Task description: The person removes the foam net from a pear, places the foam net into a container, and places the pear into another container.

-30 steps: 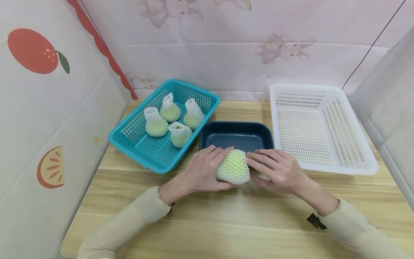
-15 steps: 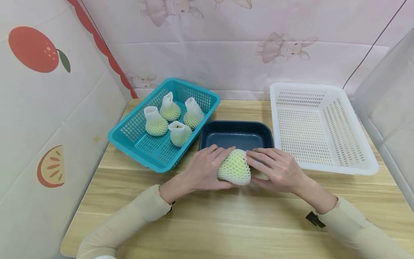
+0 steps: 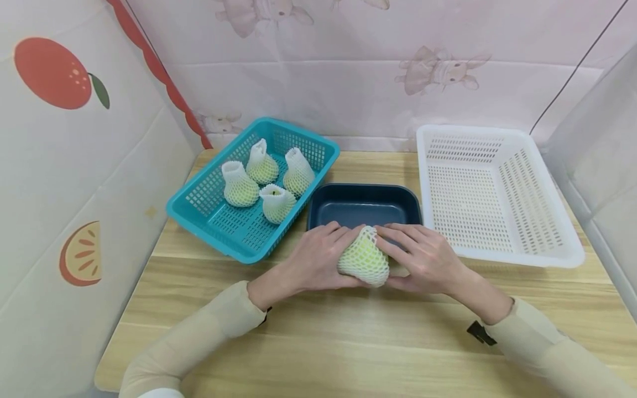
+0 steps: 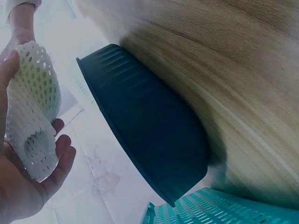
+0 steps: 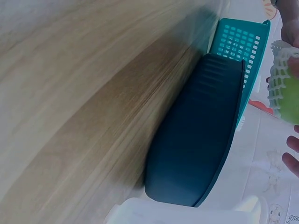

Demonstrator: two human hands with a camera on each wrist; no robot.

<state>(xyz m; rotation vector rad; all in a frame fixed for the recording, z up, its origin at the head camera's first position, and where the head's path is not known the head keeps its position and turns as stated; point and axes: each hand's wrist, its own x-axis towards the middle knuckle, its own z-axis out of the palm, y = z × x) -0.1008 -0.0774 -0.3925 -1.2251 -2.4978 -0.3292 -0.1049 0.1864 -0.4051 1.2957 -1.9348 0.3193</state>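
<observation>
Two-handed hold: left hand wrapped round a pale-green fruit in a white foam-net sleeve, right hand gripping its other side, up above the wooden table, near the dark-blue rectangular tray. Bare skin shows at the net's edge, so this one looks part-done! Four more net-sleeved fruits sit in the turquoise plastic basket; no fully bare fruit shows beside the white plastic basket.
</observation>
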